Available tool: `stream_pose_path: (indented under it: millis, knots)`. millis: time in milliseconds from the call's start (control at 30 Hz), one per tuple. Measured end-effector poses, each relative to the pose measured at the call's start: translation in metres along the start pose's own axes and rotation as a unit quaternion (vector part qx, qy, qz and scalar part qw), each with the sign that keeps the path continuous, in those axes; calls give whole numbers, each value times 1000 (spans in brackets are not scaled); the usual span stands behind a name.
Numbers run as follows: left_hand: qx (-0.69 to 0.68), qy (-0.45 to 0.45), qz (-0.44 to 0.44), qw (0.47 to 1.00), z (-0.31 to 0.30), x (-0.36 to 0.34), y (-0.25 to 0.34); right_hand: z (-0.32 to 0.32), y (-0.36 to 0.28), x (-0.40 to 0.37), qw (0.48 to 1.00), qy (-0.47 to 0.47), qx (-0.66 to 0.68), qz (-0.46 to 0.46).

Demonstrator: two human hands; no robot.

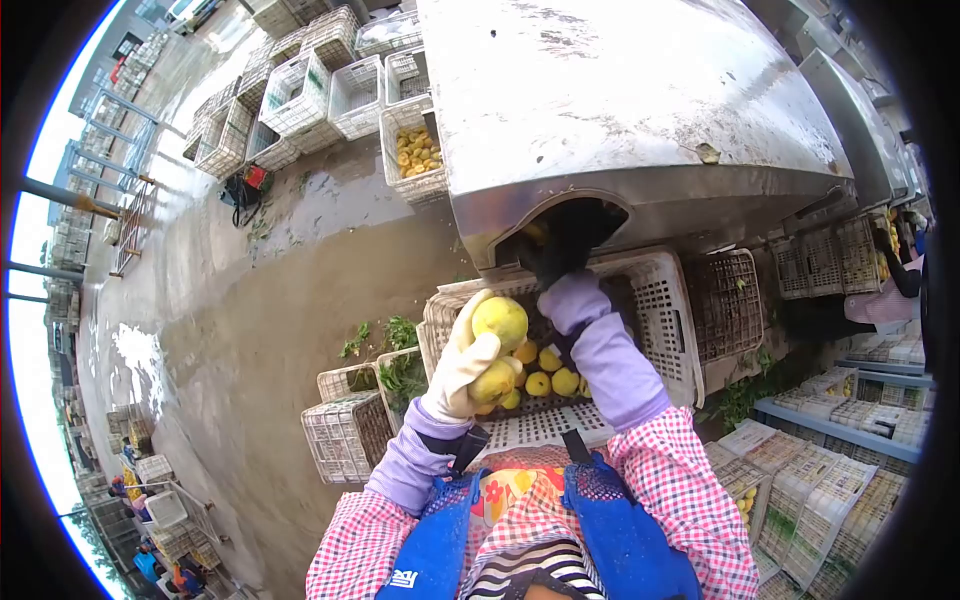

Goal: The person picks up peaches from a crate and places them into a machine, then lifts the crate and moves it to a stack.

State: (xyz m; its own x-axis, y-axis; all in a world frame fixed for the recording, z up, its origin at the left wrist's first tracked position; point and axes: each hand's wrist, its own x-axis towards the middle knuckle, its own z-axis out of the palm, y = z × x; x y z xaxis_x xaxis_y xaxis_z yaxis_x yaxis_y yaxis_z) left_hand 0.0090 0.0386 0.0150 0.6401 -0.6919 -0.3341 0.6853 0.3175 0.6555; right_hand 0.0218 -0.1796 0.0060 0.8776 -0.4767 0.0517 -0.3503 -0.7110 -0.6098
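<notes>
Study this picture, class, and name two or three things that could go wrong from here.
The left hand holds two yellow fruits at once; one might slip and bruise.
The right hand reaches into the dark opening of the metal housing, so it could knock or snag on the edge.
The ground looks wet; a foot could slide.

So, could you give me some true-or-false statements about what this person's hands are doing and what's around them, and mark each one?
The left hand holds two yellow fruits. True.
The left hand wears a black glove. False: its glove is white.
The right hand reaches into the metal machine. True.
The crate just in front of the person holds only leaves. False: yellow fruits lie in it.
The person wears checked sleeves. True.
</notes>
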Motion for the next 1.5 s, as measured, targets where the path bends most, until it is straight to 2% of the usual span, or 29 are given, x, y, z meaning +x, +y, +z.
stream_pose_path:
  millis: [33,100,133,200,233,300,333,433,500,600,700,800,867,900,933,967,1000,1033,1067,1100,1167,1233,1300,1333,1400,1433,1467,1500]
  knots:
    - [13,6,7,1000,2,0,1,-15,-11,0,997,-66,6,37]
    - [82,24,30,996,-1,6,0,-17,-9,-2,998,-44,28,33]
    - [134,37,57,989,4,7,1,-3,4,-5,998,43,45,-8]
    - [254,79,130,955,13,10,-3,4,21,-30,979,99,174,-45]
    - [225,62,119,965,14,11,-5,4,25,-61,955,64,285,-40]
    - [171,30,93,980,16,13,-8,8,24,-100,928,-63,360,-71]
    - [109,29,40,993,20,11,-6,3,21,-110,935,-47,341,-81]
    - [145,-46,3,988,20,11,4,-8,19,-115,949,-20,290,-123]
    - [196,-63,45,978,24,18,4,-6,31,-103,951,-30,265,-159]
    - [251,-51,54,965,33,28,17,-11,30,-85,932,-92,336,-104]
    - [306,-48,8,951,31,39,23,-7,23,-81,950,-42,294,-98]
    - [302,-56,44,951,29,46,17,0,18,-76,973,53,192,-117]
    - [300,-48,110,946,12,45,4,19,29,-62,982,126,70,-124]
    - [290,-43,110,950,1,45,-2,26,33,-57,979,162,11,-126]
    - [280,-39,111,953,-10,45,-8,21,27,-54,980,151,14,-132]
    - [270,-35,111,956,-20,45,-14,13,21,-47,990,92,28,-102]
    - [149,8,39,988,-24,46,-24,-1,11,-37,996,29,42,-69]
    - [25,49,-28,998,-27,49,-31,-17,1,-22,997,-31,54,-38]
    - [-93,80,-70,990,-22,53,-28,-32,-8,-6,994,-91,66,-7]
    - [-119,84,-63,987,-21,57,-30,-43,-14,4,985,-150,77,25]
    - [-174,88,-45,980,-23,64,-34,-41,-8,-1,980,-140,138,1]
    - [-177,69,-37,981,-23,66,-36,-12,19,-34,964,-6,241,-111]
    - [-179,52,-31,982,-18,64,-40,9,20,-76,971,6,121,-208]
    - [-124,55,-26,990,-13,61,-38,15,20,-92,966,14,60,-251]
    - [-13,58,-10,998,-3,57,-32,17,22,-104,969,29,49,-238]
    - [29,14,38,999,-6,55,-36,19,23,-106,970,35,45,-235]
    - [72,-31,86,993,-13,51,-41,23,26,-106,970,33,141,-197]
    - [34,-23,37,998,-9,49,-38,28,29,-106,959,31,235,-156]
